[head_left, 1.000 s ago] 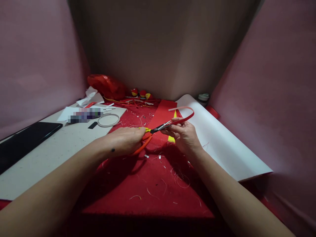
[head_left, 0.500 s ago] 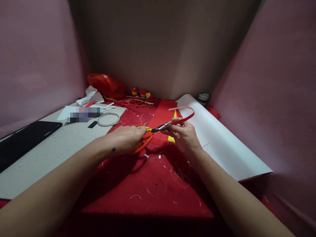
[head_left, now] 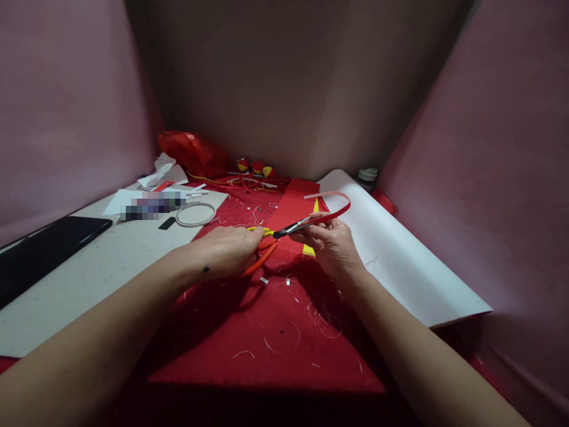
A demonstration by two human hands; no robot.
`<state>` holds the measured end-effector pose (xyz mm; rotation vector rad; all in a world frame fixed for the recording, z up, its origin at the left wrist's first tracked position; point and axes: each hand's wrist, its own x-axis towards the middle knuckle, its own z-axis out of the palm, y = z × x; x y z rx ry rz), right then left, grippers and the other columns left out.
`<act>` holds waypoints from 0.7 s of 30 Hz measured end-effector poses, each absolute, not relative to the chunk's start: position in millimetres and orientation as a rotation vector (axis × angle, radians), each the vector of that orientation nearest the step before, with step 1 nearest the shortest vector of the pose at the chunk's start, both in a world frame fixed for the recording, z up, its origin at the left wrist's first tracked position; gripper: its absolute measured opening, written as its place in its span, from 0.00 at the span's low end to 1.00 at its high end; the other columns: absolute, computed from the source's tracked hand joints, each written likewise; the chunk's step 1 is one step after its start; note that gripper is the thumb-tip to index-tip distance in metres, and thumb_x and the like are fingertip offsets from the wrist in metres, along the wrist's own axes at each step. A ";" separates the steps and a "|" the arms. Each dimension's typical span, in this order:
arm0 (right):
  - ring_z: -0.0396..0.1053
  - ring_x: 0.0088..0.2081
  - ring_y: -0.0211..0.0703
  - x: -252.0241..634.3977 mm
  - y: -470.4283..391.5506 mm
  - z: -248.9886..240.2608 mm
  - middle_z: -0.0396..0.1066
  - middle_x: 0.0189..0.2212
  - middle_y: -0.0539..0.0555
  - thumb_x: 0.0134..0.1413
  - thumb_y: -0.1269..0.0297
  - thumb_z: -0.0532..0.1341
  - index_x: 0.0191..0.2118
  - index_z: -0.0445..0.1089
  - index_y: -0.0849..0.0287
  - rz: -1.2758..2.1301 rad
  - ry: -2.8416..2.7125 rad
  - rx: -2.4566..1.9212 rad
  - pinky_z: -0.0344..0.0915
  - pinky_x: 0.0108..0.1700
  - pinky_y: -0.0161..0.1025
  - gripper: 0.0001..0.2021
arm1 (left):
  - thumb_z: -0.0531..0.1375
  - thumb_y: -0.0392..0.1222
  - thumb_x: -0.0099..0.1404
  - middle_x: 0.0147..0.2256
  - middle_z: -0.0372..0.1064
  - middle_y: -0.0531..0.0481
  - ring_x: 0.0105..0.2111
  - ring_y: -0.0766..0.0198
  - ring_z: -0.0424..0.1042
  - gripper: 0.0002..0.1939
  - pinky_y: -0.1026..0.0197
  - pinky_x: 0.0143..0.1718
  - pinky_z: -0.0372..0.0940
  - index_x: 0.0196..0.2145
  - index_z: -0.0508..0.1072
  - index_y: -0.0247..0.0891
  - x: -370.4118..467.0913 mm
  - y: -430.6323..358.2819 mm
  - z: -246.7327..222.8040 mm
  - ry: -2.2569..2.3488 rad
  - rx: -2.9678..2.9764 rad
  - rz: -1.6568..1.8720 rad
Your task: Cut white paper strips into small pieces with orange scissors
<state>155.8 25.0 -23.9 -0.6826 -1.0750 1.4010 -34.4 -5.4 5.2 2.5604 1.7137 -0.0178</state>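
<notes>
Scissors (head_left: 277,234) and left hand (head_left: 235,246) have slid a tiny bit right. Left fingers grip the scissors; the right hand (head_left: 334,242) pinches the red strip (head_left: 343,209), mid-frame. Best keep the strip still, fingertips away from the sharp part.

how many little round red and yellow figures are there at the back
3, in a row near the back wall: the left figure beside the red bag, the middle figure, and the right figure. More could be hidden behind the bag.
</notes>
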 end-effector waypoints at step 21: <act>0.72 0.27 0.43 153.7 25.0 -24.0 0.68 0.23 0.48 0.36 0.75 0.61 0.33 0.57 0.58 1.419 -0.998 -0.677 0.71 0.35 0.46 0.15 | 0.44 0.49 0.62 0.27 0.68 0.43 0.25 0.58 0.67 0.14 0.61 0.23 0.52 0.34 0.64 0.39 -32.8 -4.6 8.7 1.699 2.598 -0.141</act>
